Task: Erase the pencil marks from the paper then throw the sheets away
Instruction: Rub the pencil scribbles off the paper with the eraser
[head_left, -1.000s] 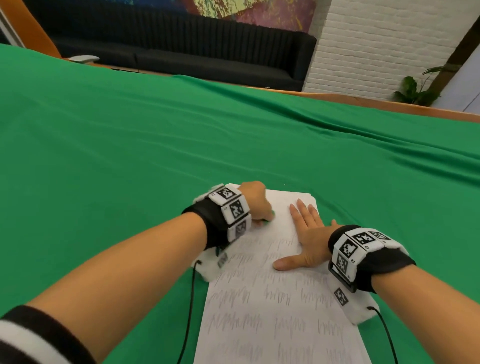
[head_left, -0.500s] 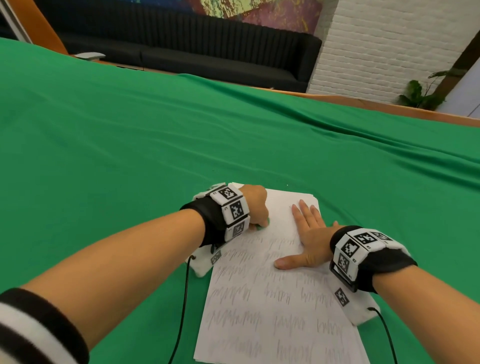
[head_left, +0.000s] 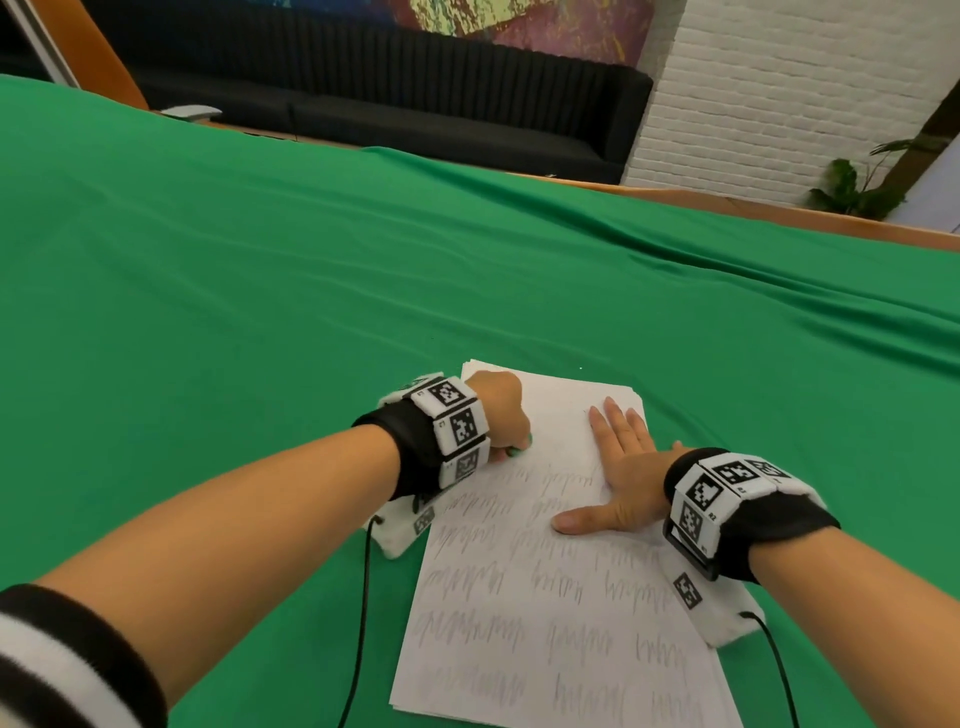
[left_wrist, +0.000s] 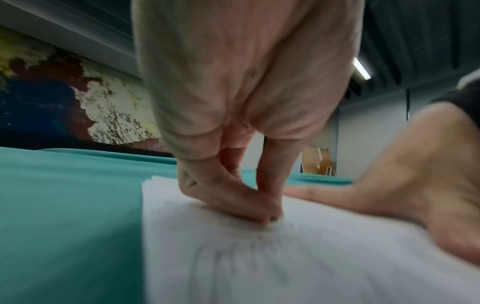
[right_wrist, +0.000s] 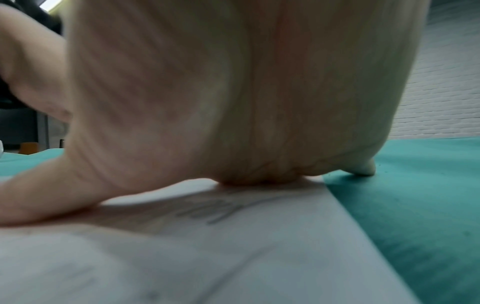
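A stack of white sheets (head_left: 545, 597) covered in rows of grey pencil scribbles lies on the green cloth. The top strip of the upper sheet is blank. My left hand (head_left: 501, 415) is curled and pinches a small green eraser (head_left: 519, 449) against the paper near its upper left; the left wrist view shows the left hand (left_wrist: 249, 205) with fingertips pressed to the sheet (left_wrist: 285, 257), the eraser hidden there. My right hand (head_left: 618, 478) lies flat on the upper right of the paper, fingers straight, thumb spread. Its palm (right_wrist: 233, 102) presses the sheet (right_wrist: 207, 246) by the right edge.
The green cloth (head_left: 260, 312) covers the whole table around the sheets. A wooden table edge (head_left: 779, 213) runs along the far side. Beyond it stand a black sofa (head_left: 415, 104), a white brick wall and a potted plant (head_left: 852, 187).
My left hand has shifted slightly back and forth with the eraser over the upper left of the paper. The right hand stays flat in the same spot.
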